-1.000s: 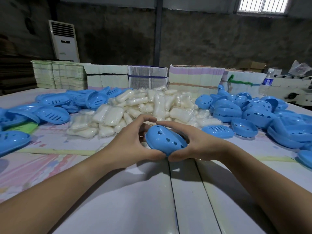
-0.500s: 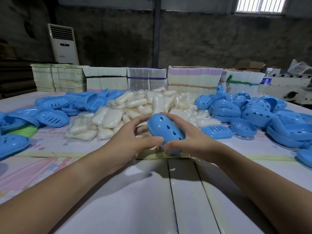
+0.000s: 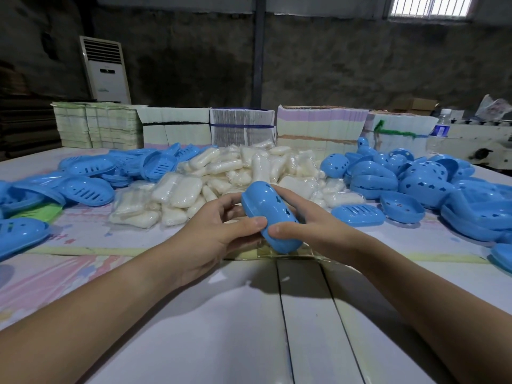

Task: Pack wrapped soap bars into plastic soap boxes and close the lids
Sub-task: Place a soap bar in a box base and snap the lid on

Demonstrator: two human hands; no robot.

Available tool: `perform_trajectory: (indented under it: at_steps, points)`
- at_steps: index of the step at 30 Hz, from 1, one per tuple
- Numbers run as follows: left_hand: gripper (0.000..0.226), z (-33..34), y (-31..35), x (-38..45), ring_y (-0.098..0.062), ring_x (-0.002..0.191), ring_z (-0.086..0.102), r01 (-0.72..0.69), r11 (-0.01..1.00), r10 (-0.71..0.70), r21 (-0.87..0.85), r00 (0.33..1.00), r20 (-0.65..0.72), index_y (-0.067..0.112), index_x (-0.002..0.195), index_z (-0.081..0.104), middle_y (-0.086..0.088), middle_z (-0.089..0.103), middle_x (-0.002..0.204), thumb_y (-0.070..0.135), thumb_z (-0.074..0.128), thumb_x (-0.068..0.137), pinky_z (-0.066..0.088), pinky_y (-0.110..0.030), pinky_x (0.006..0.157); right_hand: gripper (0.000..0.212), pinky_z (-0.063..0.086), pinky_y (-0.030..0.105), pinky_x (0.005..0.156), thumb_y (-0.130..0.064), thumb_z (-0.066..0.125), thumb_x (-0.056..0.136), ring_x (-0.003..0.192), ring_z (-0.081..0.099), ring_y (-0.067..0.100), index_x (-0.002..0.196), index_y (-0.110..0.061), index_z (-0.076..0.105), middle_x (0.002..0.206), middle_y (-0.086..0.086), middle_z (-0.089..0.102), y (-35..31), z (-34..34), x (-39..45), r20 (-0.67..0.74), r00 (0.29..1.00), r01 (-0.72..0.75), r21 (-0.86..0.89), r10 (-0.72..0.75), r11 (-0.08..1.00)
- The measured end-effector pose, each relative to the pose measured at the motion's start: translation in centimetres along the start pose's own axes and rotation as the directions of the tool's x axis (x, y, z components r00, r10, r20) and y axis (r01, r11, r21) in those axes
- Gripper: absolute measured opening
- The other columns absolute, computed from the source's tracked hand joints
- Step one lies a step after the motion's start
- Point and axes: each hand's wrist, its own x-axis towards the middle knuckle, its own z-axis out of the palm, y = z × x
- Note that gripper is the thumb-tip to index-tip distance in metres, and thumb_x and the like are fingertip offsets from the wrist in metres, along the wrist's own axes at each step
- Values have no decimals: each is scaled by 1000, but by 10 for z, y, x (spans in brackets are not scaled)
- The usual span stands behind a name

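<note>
Both hands hold one closed blue soap box (image 3: 270, 214) just above the table (image 3: 249, 328), its long axis running away from me and its lid with heart-shaped holes facing up and right. My left hand (image 3: 219, 231) grips its left side, thumb pressed on the near rim. My right hand (image 3: 307, 225) cups its right side, thumb on the near end. A heap of wrapped white soap bars (image 3: 235, 178) lies just behind the hands.
Blue slotted box bases (image 3: 83, 187) pile up at the left, blue lids and boxes (image 3: 421, 181) at the right. Stacks of flat cartons (image 3: 241, 131) line the table's far edge, with a water bottle (image 3: 440, 128) and a standing air conditioner (image 3: 105, 70) beyond.
The box has turned from lying crosswise to pointing away from me and has risen slightly. Both hands shifted their hold around it.
</note>
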Motion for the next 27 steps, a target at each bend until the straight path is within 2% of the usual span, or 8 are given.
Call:
perform_trajectory:
  at_steps: [4, 7, 14, 19, 23, 25, 27]
  points:
    - [60, -1, 0, 0, -32, 105, 72, -16, 999, 16, 28, 1000, 5, 6, 126, 60, -21, 67, 124, 7, 75, 68, 62, -35, 82, 59, 54, 34, 91, -35, 71, 80, 114, 62, 17, 128, -57, 47, 127, -8, 61, -2, 1, 1, 13, 1000, 15, -52, -14, 999]
    - [59, -1, 0, -3, -31, 105, 72, -22, 999, 22, 42, 1000, 13, 7, 126, 61, -19, 67, 124, 8, 76, 69, 62, -35, 82, 56, 54, 27, 86, -36, 71, 81, 112, 63, 15, 124, -63, 47, 124, -12, 62, -5, 1, -1, 34, 999, 11, -70, -9, 998]
    - [58, 2, 3, -2, -26, 98, 73, -58, 998, 58, 27, 998, 4, 4, 128, 59, -21, 68, 122, 8, 73, 72, 61, -31, 82, 56, 58, 34, 81, -35, 70, 80, 102, 67, 16, 129, -53, 50, 116, -10, 65, -9, 2, 2, -70, 995, 62, -184, -75, 981]
    - [60, 0, 0, -4, -35, 110, 69, -39, 999, 38, 38, 999, 19, 3, 129, 58, -22, 62, 130, 9, 74, 72, 59, -41, 91, 51, 54, 23, 76, -41, 70, 78, 101, 67, 9, 125, -56, 54, 118, -14, 66, -14, -2, -2, -30, 999, 26, -205, -33, 978]
    - [58, 0, -1, -3, -32, 108, 70, -61, 995, 59, 80, 998, 31, 6, 127, 60, -15, 64, 130, 10, 75, 72, 58, -41, 92, 58, 53, 22, 74, -49, 68, 74, 95, 67, 5, 129, -54, 51, 114, -16, 66, -16, -4, -4, -32, 999, 2, -313, -13, 950]
    - [57, -2, 0, -3, -32, 109, 70, -64, 993, 61, 95, 998, 31, 6, 127, 61, -15, 64, 129, 12, 75, 72, 57, -42, 94, 57, 54, 23, 75, -48, 68, 76, 95, 67, 6, 131, -52, 51, 115, -14, 66, -18, -3, -5, -22, 999, 15, -309, -23, 951]
    - [57, -2, 1, -3, -31, 107, 70, -59, 995, 56, 86, 998, 39, 5, 127, 61, -19, 65, 128, 13, 74, 72, 59, -39, 92, 57, 57, 31, 83, -46, 68, 78, 102, 66, 10, 132, -50, 50, 118, -12, 66, -18, -3, -5, -13, 999, 34, -290, -40, 957]
